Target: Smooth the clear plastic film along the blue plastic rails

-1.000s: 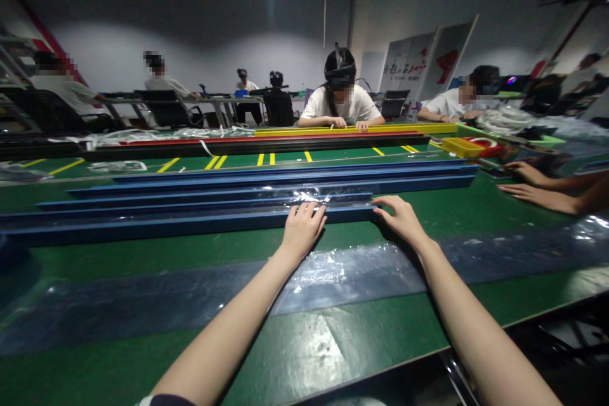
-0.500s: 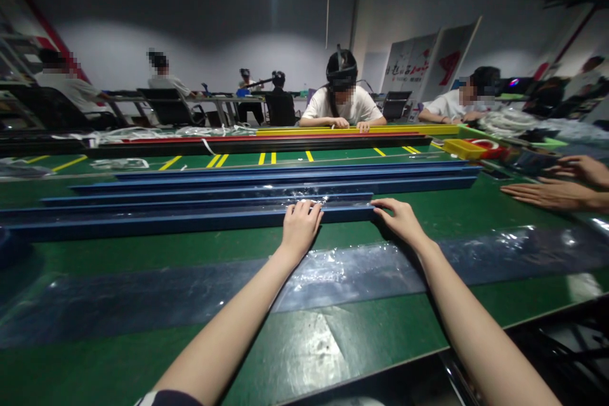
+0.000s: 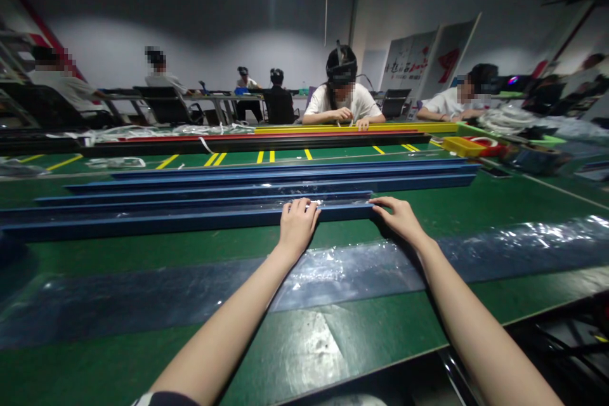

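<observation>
A long blue channel strip (image 3: 157, 222) lies crosswise before me, with clear, shiny plastic film (image 3: 247, 203) along its trough. My left hand (image 3: 299, 225) is closed over its near wall, the fingertips reaching inside onto the film. At the strip's right end my right hand (image 3: 400, 221) pinches the corner between thumb and fingers. More blue strips (image 3: 404, 183) lie parallel just behind. Beneath my forearms, a wide flat band of clear plastic film (image 3: 352, 273) stretches across the green table (image 3: 228, 355).
Black and red strips (image 3: 266, 143) and a yellow strip (image 3: 399, 128) lie farther back. A yellow tray (image 3: 462, 146) stands at the back right beside bundled white material (image 3: 507, 120). A co-worker (image 3: 340, 98) sits opposite, hands at the yellow strip.
Another person's hands at the right have left the view. My hands keep their places on the blue strip, with only a slight shift in the view. The person opposite has raised one hand.
</observation>
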`<state>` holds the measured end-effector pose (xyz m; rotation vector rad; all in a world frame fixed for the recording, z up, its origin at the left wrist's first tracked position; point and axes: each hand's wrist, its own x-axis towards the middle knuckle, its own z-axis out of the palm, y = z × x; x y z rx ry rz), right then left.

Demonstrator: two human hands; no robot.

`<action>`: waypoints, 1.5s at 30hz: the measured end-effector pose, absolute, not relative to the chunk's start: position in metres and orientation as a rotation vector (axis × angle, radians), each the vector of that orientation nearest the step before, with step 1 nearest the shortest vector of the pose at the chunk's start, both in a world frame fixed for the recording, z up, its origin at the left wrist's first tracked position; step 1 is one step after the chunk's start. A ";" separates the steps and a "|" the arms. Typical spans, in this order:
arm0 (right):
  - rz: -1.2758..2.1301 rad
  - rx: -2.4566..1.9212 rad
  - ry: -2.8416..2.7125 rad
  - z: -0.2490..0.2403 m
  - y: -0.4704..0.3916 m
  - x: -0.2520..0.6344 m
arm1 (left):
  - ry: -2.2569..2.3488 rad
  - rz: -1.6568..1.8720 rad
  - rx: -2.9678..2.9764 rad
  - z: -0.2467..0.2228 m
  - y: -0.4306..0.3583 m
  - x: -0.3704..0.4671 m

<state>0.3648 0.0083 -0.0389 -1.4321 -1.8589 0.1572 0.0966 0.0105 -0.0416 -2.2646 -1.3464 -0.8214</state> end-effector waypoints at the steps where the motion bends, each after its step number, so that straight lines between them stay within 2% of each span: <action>1: 0.156 -1.438 -1.853 -0.039 0.008 0.365 | -1.346 -0.819 -2.263 -0.042 0.011 0.097; 45: 0.256 -1.560 -1.778 -0.039 0.008 0.366 | -1.435 -0.680 -2.233 -0.041 0.010 0.097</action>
